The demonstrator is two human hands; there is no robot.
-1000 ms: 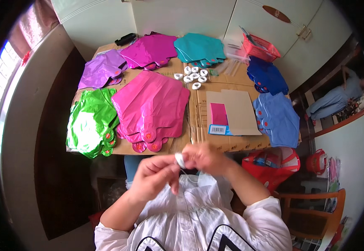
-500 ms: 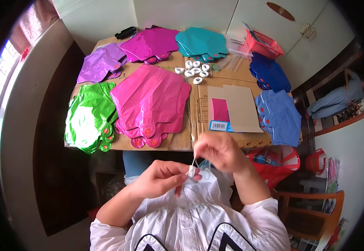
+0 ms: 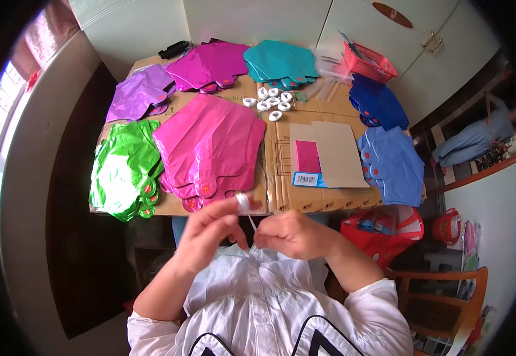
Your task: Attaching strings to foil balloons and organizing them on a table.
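Observation:
My left hand (image 3: 204,234) is raised just off the table's front edge, with white ribbon (image 3: 243,203) wound round its extended fingers. From that coil a taut strand runs down to my right hand (image 3: 296,236), whose fingers are closed in a pinch on it. Beyond the left hand lies a stack of large pink foil balloons (image 3: 207,148), flat and uninflated. Several small white ribbon coils (image 3: 274,102) sit grouped near the middle of the table.
Flat foil balloons in green (image 3: 121,166), lilac (image 3: 136,92), magenta (image 3: 207,62), teal (image 3: 281,59), dark blue (image 3: 376,101) and light blue (image 3: 394,166) ring the cardboard-covered table (image 3: 323,113). Grey card (image 3: 341,154), a red basket (image 3: 367,65) and a red bag (image 3: 367,240) are on the right.
My left hand has lifted towards the table edge, its wound fingers now pointing up and away. My right hand has come down and left beside it, with the strand still stretched between them.

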